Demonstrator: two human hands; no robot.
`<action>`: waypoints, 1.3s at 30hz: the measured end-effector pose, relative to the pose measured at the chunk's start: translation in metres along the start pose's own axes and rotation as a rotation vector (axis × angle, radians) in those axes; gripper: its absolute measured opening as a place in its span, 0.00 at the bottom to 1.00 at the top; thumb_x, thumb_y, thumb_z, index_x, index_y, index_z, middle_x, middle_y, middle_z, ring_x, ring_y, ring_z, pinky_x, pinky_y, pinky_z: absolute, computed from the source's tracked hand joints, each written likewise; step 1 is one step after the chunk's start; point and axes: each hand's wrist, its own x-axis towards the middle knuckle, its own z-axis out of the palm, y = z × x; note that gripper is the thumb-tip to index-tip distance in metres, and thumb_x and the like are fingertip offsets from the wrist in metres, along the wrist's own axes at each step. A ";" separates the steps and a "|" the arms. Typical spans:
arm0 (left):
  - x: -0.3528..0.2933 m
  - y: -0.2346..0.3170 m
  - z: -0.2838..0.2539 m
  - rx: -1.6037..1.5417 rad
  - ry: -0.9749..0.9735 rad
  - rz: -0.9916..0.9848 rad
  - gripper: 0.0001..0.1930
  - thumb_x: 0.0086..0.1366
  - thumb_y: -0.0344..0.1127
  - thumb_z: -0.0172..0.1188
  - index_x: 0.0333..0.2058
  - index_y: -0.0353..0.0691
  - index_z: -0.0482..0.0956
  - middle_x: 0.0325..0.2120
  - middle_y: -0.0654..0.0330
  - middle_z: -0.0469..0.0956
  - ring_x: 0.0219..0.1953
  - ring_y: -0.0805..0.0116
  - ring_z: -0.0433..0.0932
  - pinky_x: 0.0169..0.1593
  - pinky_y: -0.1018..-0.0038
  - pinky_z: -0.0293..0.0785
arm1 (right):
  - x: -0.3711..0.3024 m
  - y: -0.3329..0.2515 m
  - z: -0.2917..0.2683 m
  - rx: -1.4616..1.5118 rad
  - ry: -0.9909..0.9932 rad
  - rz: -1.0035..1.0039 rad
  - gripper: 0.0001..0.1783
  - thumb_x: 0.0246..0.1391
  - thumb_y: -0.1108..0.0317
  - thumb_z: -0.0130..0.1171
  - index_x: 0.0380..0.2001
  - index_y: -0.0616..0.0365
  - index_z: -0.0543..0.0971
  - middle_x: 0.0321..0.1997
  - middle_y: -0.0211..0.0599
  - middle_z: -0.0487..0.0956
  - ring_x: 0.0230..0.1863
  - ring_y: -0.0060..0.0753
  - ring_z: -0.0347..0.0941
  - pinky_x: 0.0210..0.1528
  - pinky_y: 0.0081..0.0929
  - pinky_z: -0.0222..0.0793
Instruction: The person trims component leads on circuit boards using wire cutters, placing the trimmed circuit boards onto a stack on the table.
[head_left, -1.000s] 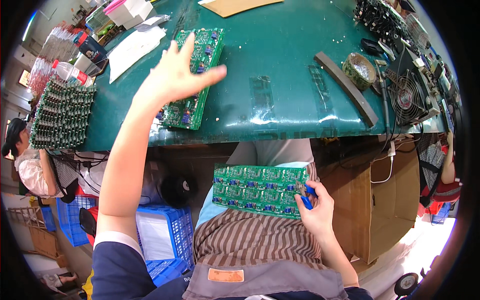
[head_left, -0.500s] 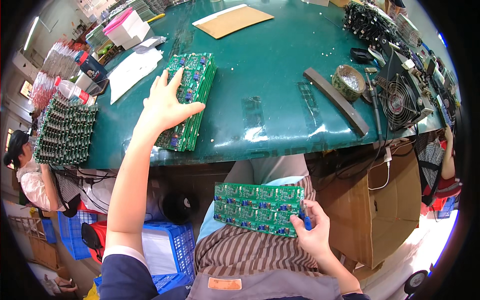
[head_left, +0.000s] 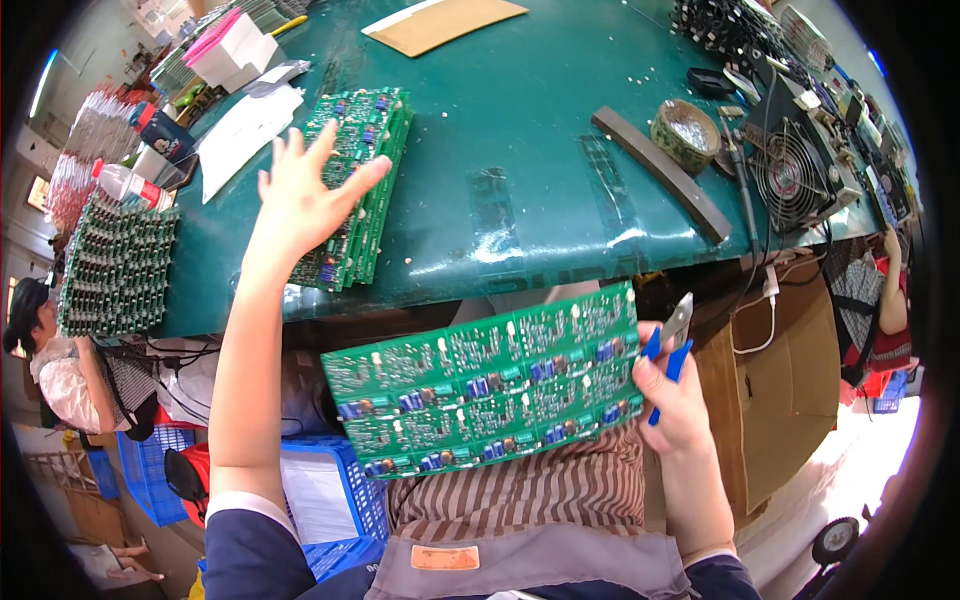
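Our left hand [head_left: 300, 200] is spread wide open, fingers splayed, over the stack of green populated circuit boards [head_left: 358, 180] lying on the dark green counter [head_left: 520, 130]; we cannot tell whether the palm touches the top board. Our right hand [head_left: 672, 395] is closed on the right edge of a large green panel of circuit boards with blue capacitors [head_left: 490, 390], held tilted above our lap, below the counter's front edge. The same hand also grips blue-handled cutting pliers [head_left: 670, 345], tip pointing up.
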 end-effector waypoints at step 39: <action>-0.178 0.103 0.012 -2.463 -0.769 -0.508 0.54 0.58 0.77 0.50 0.72 0.48 0.48 0.70 0.43 0.51 0.68 0.35 0.57 0.70 0.34 0.48 | 0.049 -0.029 0.047 -1.497 0.115 -1.000 0.33 0.39 0.41 0.71 0.41 0.56 0.79 0.34 0.33 0.78 0.36 0.38 0.72 0.42 0.35 0.62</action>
